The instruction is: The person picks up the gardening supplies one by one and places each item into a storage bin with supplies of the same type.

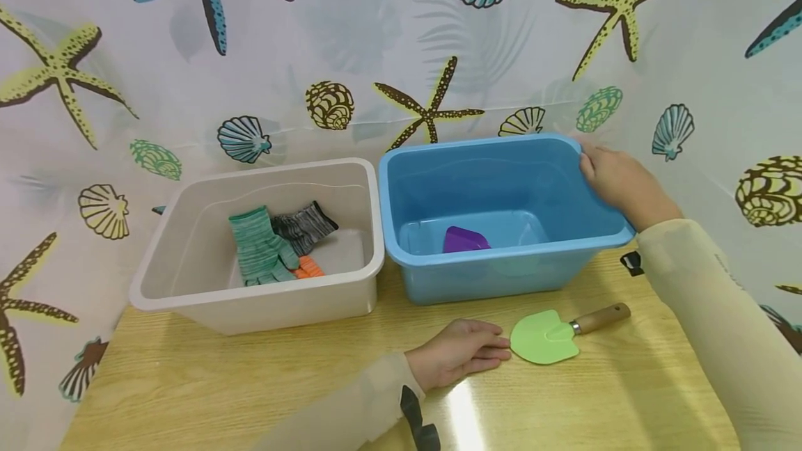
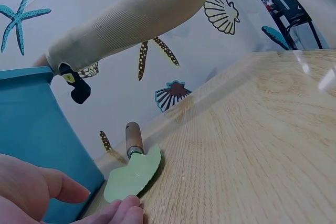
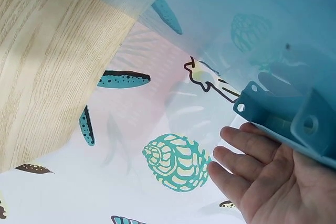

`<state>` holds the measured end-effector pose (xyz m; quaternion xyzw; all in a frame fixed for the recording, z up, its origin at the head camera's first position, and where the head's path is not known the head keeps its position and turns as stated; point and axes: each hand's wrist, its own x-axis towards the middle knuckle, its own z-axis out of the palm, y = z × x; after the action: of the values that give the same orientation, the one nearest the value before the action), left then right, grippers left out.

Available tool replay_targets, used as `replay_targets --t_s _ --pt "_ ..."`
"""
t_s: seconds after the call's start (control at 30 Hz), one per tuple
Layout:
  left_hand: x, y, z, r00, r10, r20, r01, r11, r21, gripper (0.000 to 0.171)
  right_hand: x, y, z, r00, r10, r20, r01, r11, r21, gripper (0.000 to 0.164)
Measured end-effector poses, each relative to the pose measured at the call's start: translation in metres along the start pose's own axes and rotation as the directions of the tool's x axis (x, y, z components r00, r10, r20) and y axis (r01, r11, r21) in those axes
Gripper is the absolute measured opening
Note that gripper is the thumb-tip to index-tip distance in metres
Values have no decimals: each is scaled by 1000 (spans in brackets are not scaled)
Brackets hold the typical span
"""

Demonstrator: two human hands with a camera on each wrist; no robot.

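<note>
My right hand [image 1: 617, 176] grips the right rim of a blue plastic bin [image 1: 482, 277] near its far corner, thumb on the inner side. In the right wrist view the fingers [image 3: 239, 174] of that hand reach beneath the rim. A purple piece [image 1: 465, 239] lies inside the bin, partly hidden by the front wall. On the table, my left hand [image 1: 460, 353] rests with fingers extended, their tips right at the blade of a light green hand trowel [image 1: 545, 337]. The trowel's wooden handle [image 1: 603, 318] points right, away from that hand.
A pale grey bin [image 1: 282, 301] stands left of the blue one, holding a green glove [image 1: 257, 242], a dark grey glove [image 1: 305, 225] and an orange knitted piece [image 1: 308, 268]. Behind the bins hangs a seashell-patterned cloth [image 1: 376, 33]. Everything stands on a wooden table [image 1: 207, 374].
</note>
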<state>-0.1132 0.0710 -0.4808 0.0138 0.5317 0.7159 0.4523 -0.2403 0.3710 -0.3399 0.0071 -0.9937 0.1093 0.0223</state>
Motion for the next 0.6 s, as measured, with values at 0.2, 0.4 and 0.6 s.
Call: replay_targets --t_s 0.2,0.4,0.6 --pt "6 0 4 1000 -4 -7 4 1000 22 40 1 -1 0 1000 12 10 -12 1000 15 58" --pt "16 3 12 1000 -8 -28 14 979 205 33 2 -1 1 1000 10 0 -10 1000 16 57" --pt "28 15 23 1000 6 -29 8 892 452 21 1 -2 0 1000 24 14 -25 999 28 58"
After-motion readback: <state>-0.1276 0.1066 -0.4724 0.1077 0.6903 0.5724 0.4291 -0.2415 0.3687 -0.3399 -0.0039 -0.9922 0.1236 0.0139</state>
